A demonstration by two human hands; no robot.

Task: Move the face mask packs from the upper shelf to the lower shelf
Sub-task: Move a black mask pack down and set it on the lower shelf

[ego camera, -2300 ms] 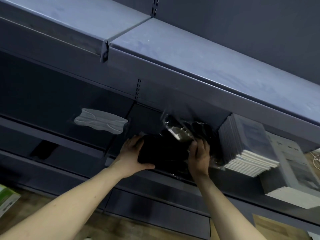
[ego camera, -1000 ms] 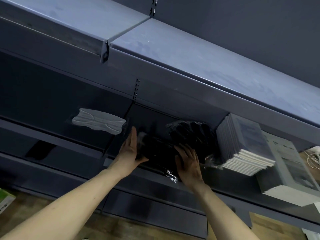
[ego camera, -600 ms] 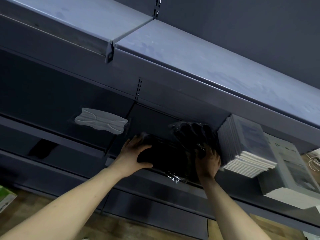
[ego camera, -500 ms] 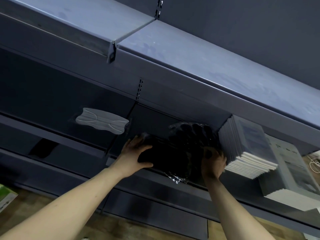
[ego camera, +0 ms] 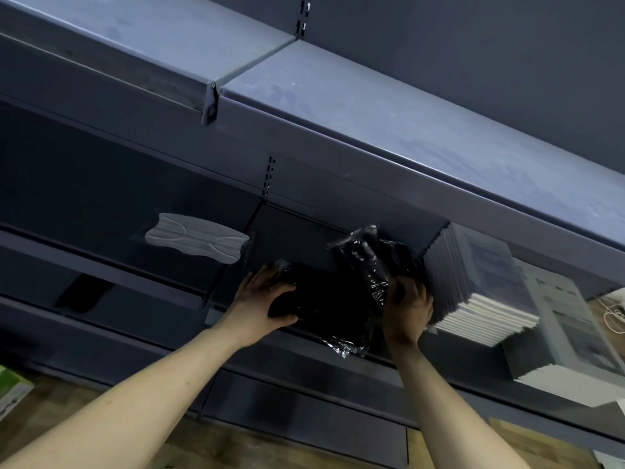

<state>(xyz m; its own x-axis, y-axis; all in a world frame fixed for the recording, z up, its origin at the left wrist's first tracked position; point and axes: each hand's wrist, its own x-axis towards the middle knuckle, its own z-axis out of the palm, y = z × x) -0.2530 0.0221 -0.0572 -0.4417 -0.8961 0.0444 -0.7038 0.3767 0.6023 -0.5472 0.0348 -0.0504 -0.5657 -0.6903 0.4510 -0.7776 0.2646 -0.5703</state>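
Lower shelf, right bay: black face mask packs in clear film sit at the front edge, one corner of film hanging over the lip. A second black pack stands tilted behind, against the stack of white booklets to the right.

Left hand: fingers spread and curled round the left end of the flat packs, thumb underneath at the shelf edge. Right hand: fingers curled on the film at the packs' right end, just beside the booklets; exact grip partly hidden by wrap.

Handling, as judged: packs look light, soft and compressible; film is glossy, prob. slippery, and loose enough to crumple or snag. Best hold is on both short ends w/ support underneath, not on the loose film alone.

Surroundings: upper shelf shows bare above. A single grey mask-shaped pack lies in the left bay. The booklet stack crowds the right end; a knock could tip it. Green-and-white box on wood floor, bottom left, well apart.
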